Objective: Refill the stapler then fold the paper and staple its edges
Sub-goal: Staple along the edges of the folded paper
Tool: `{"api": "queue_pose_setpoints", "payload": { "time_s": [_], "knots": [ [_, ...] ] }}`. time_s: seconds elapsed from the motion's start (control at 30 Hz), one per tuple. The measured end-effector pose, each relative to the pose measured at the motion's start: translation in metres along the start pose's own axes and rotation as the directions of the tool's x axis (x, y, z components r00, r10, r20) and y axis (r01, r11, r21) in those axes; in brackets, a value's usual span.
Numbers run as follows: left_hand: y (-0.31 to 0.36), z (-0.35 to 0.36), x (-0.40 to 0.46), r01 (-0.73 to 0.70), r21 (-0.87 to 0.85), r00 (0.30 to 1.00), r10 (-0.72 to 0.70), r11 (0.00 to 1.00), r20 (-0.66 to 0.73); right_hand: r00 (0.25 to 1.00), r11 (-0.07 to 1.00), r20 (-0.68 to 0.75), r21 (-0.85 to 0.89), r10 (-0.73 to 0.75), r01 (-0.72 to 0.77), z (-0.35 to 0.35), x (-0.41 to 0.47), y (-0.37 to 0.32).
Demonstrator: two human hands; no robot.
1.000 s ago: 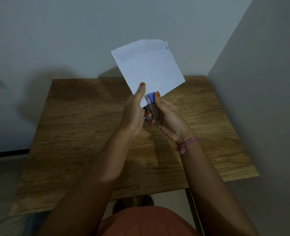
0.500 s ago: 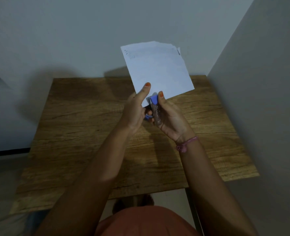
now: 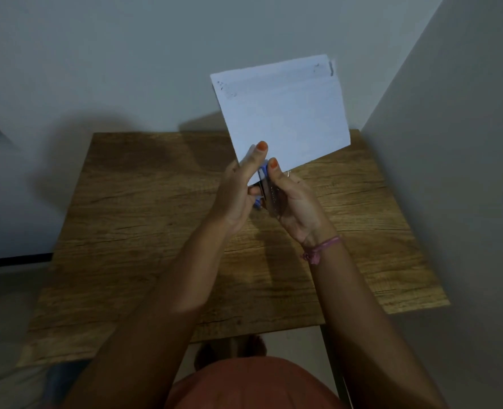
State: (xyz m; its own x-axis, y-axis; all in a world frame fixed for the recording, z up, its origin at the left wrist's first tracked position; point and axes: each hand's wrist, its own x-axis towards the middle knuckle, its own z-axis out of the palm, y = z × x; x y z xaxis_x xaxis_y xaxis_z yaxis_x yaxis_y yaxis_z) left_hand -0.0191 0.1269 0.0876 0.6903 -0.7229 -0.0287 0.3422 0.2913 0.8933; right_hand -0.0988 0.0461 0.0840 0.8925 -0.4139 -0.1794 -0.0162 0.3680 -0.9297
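- Two hands met above the middle of the wooden surface [image 3: 155, 231] in the head view, well clear of the boards.
- The left hand [image 3: 238, 190] pinched the lower left corner of the folded white paper [image 3: 285, 116], its thumb laid flat on the near face and its fingers hidden behind the sheet.
- The paper stood nearly upright, tilted a little to the right, its top edge against the grey wall [image 3: 126, 54]; dark marks showed at both upper corners.
- The right hand [image 3: 294, 208] gripped a small blue stapler [image 3: 263, 184], fingers curled round the body and the thumb pressed on its top end.
- The stapler's front end sat at the paper's bottom edge, just beside the left thumb; whether its mouth was closed on the sheet could not be told.
- A pink cord bracelet [image 3: 321, 249] circled the right wrist.
- An orange garment [image 3: 253, 385] filled the bottom of the view.
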Motion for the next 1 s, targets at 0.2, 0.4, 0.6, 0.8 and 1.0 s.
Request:
{"api": "queue_pose_setpoints", "payload": {
  "time_s": [0.2,0.4,0.6,0.8,1.0],
  "knots": [
    [-0.020,0.002,-0.005,-0.080,0.069,0.989,0.088,0.994,-0.116,0.999,0.998,-0.026,0.052,-0.044,0.045,0.007,0.001,0.006],
    [-0.018,0.003,-0.005,-0.214,0.156,0.955,0.240,0.964,-0.176,0.995,0.990,-0.053,0.109,-0.080,0.085,0.018,0.002,0.008],
    [-0.014,0.003,-0.004,-0.244,0.194,0.942,0.279,0.950,-0.184,0.991,0.980,-0.061,0.158,-0.115,0.123,0.027,0.002,0.010],
    [-0.013,-0.003,-0.004,-0.222,0.155,0.964,0.241,0.963,-0.113,0.986,0.982,-0.098,0.121,-0.136,0.147,0.029,0.002,0.012],
    [-0.010,-0.002,-0.002,-0.239,0.101,0.965,0.248,0.966,-0.089,0.979,0.977,-0.117,0.109,-0.169,0.181,0.032,0.001,0.010]
  ]
}}
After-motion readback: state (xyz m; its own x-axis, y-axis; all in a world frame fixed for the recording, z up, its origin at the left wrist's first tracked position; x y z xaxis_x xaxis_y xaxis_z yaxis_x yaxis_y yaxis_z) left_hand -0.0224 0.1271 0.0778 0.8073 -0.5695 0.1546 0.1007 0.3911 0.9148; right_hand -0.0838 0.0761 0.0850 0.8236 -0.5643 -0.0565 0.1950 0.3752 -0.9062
